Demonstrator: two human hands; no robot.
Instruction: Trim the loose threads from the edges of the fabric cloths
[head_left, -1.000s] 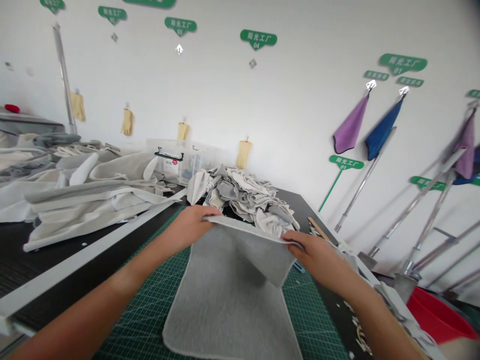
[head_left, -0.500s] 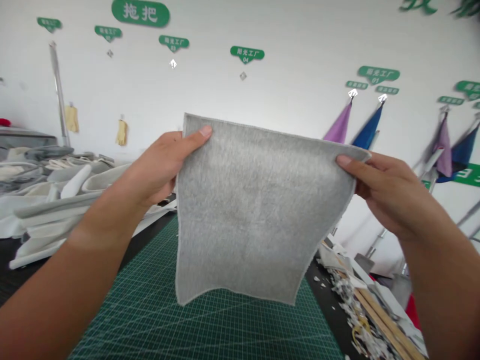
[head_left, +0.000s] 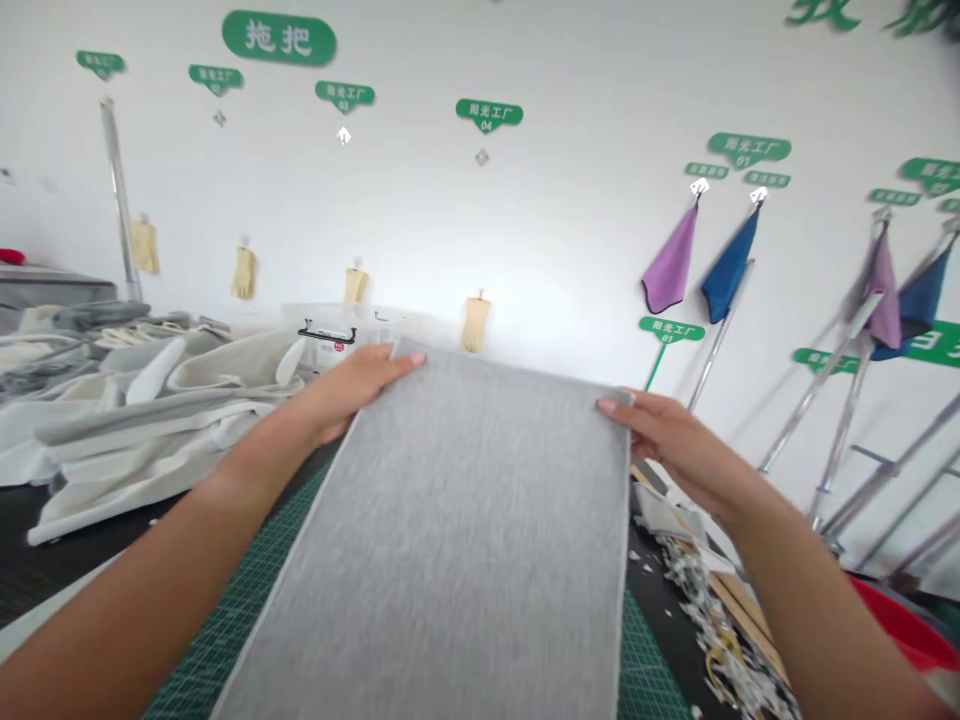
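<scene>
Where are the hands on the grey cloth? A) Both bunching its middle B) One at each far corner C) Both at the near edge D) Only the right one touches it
B: the left hand and right hand each hold a far corner of the grey cloth.

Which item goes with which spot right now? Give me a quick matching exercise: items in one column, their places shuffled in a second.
Items:
1. Grey fabric sheet
2. Purple cloth
3. Off-white fabric
4. Red tub

Places:
A. Heaped at the left of the view
B. Low at the right edge of the view
C. Held by the left hand and right hand above a green cutting mat
D. Hanging on the wall beside a blue cloth

Right pairs: 1-C, 2-D, 3-A, 4-B.
</scene>
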